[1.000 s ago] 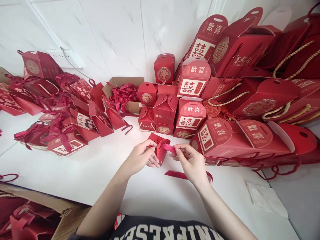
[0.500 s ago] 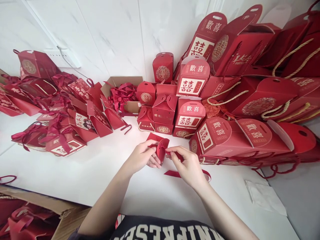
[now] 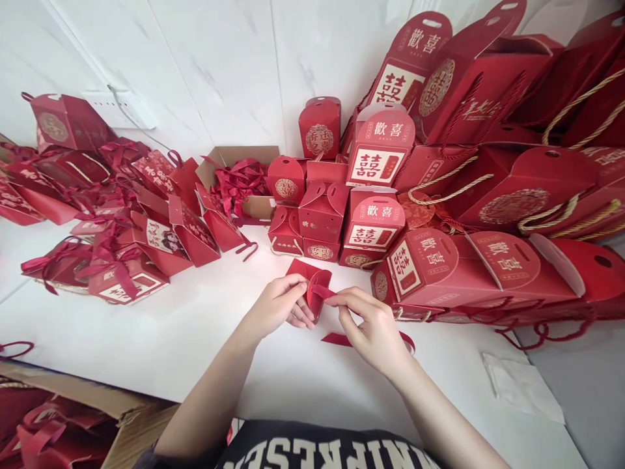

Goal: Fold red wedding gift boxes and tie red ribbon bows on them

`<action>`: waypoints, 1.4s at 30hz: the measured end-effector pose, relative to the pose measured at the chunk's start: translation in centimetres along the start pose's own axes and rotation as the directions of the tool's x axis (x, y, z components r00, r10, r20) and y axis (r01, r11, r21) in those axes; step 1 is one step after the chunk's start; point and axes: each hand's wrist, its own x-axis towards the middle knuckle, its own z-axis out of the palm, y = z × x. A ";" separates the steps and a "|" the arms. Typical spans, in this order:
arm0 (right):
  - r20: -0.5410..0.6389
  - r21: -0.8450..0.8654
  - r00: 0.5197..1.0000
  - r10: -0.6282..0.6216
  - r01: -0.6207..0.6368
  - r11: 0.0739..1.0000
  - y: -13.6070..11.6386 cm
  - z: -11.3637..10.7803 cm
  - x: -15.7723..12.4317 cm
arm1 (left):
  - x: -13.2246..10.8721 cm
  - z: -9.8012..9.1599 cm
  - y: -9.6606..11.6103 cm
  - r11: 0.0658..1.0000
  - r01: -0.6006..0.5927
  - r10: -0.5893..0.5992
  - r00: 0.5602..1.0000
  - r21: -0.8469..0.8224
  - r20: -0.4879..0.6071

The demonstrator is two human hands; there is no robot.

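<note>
A small red gift box [image 3: 316,276] with curved top flaps stands tilted on the white table in front of me. My left hand [image 3: 286,301] grips it from the left, thumb on the top flap and fingers around the near side. Between the thumb and fingers of my right hand [image 3: 366,319] is the end of a dark red ribbon [image 3: 323,293], which comes out at the top of the box. More ribbon lies on the table under my right hand, its curled end showing past the wrist. The inside of the box is hidden.
A cardboard box of loose ribbons [image 3: 261,208] stands behind. Stacked red gift boxes [image 3: 371,225] rise at the right, several with rope handles. Ribbon-tied boxes [image 3: 129,277] crowd the left. A carton [image 3: 141,433] sits at the lower left, and a white tissue [image 3: 522,384] lies at the right.
My right hand has moved slightly right, drawing out the ribbon so that more of it shows above the box. My left hand keeps its hold on the box.
</note>
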 end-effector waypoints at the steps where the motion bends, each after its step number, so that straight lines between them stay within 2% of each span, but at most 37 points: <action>1: 0.014 0.004 1.000 -0.001 0.001 1.000 0.0 0.0 0.0 | 0.0 0.0 0.0 1.000 0.005 -0.005 1.000 0.009 0.002; 3: 0.033 0.015 0.999 0.013 -0.014 1.000 0.0 0.0 0.1 | -0.3 0.0 0.1 0.999 -0.003 0.003 1.000 0.041 -0.016; 5: 0.034 0.022 0.999 0.028 -0.029 0.999 0.2 -0.1 0.3 | -0.7 -0.2 0.1 0.990 -0.057 0.069 0.993 0.129 -0.093; 7: 0.015 0.019 0.999 0.032 -0.033 0.999 0.4 -0.3 0.8 | -1.2 -0.5 0.1 0.945 -0.140 0.208 0.955 0.296 -0.210; 9: -0.012 0.028 0.999 0.046 -0.046 0.999 0.6 -0.5 1.5 | -1.6 -0.9 0.3 0.857 -0.201 0.359 0.894 0.475 -0.269; 11: -0.004 0.078 0.997 0.083 -0.082 0.994 0.7 -0.3 2.5 | -1.9 -1.4 0.8 0.768 -0.252 0.467 0.849 0.589 -0.246; 13: 0.056 0.182 0.994 0.098 -0.107 0.977 0.5 0.0 3.7 | -2.0 -1.8 1.3 0.689 -0.334 0.563 0.806 0.643 -0.183; 16: 0.157 0.354 0.986 0.052 -0.105 0.929 0.2 0.8 5.4 | -2.0 -2.5 1.7 0.573 -0.459 0.694 0.712 0.679 -0.104; 17: 0.162 0.399 0.986 0.049 -0.111 0.910 0.1 1.1 5.9 | -1.9 -2.8 1.6 0.555 -0.468 0.702 0.707 0.688 -0.086; 18: 0.150 0.443 0.987 0.055 -0.117 0.889 -0.1 1.3 6.3 | -1.9 -3.0 1.4 0.553 -0.459 0.688 0.722 0.696 -0.070; 20: 0.081 0.531 0.994 0.074 -0.106 0.841 -0.4 1.5 7.1 | -1.8 -3.4 0.8 0.586 -0.394 0.613 0.787 0.708 -0.070; 22: 0.013 0.593 0.996 0.084 -0.076 0.802 -0.6 1.6 7.5 | -1.7 -3.7 0.0 0.663 -0.311 0.529 0.839 0.681 -0.132; 23: 0.003 0.598 0.996 0.085 -0.070 0.798 -0.8 1.6 7.6 | -1.6 -3.8 -0.4 0.708 -0.277 0.494 0.851 0.650 -0.175; 26: 0.062 0.516 0.993 0.096 -0.114 0.849 -0.9 1.9 7.5 | -1.3 -3.8 -1.3 0.841 -0.205 0.391 0.870 0.501 -0.300; 30: 0.137 0.353 0.981 0.134 -0.175 0.919 -0.6 3.0 7.0 | -1.2 -3.9 -2.1 0.951 -0.165 0.260 0.887 0.263 -0.383; 33: 0.135 0.298 0.982 0.131 -0.166 0.940 -0.3 3.7 6.8 | -1.1 -3.9 -2.3 0.967 -0.163 0.230 0.891 0.196 -0.391; 42: 0.122 0.242 0.987 0.102 -0.129 0.962 -0.3 4.6 7.2 | -1.4 -3.7 -2.4 0.965 -0.170 0.235 0.900 0.201 -0.368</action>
